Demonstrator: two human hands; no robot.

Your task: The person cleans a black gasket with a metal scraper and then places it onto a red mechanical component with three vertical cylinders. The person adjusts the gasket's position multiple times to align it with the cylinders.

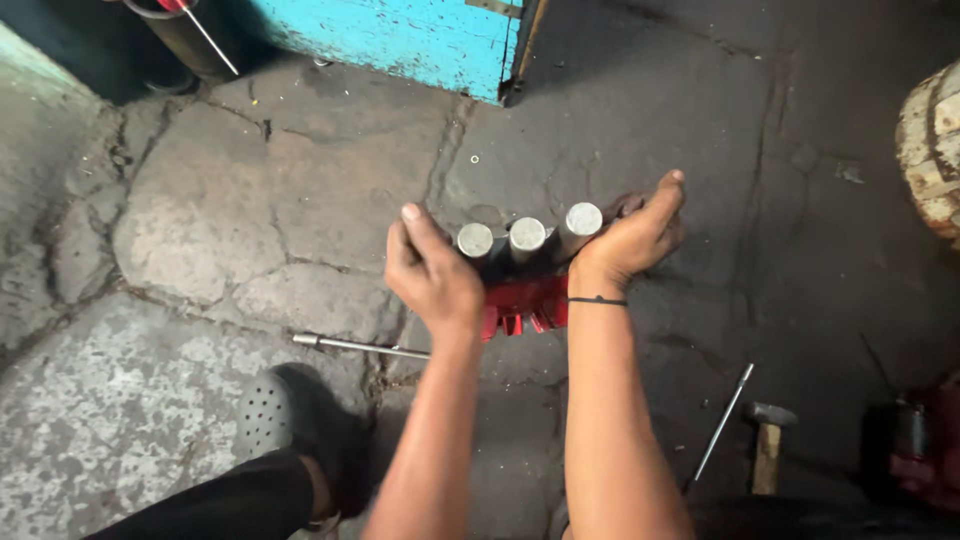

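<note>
Cracked concrete floor (250, 230). Left hand (432, 272), right hand (632, 236) pressed against sides of three upright grey steel cylinders (527, 237) on red ribbed block (525, 304), grips clamped inward, keeping row together.

Three grey metal cylinders (527, 238) stand side by side over a red finned part (525, 305). The left hand (432, 272) presses the cylinders' left side, the right hand (632, 235) cups their right. Near the red part, a thin steel rod (355, 346) lies on the cracked floor (200, 230) to its left, apparently passing behind the left wrist.
</note>
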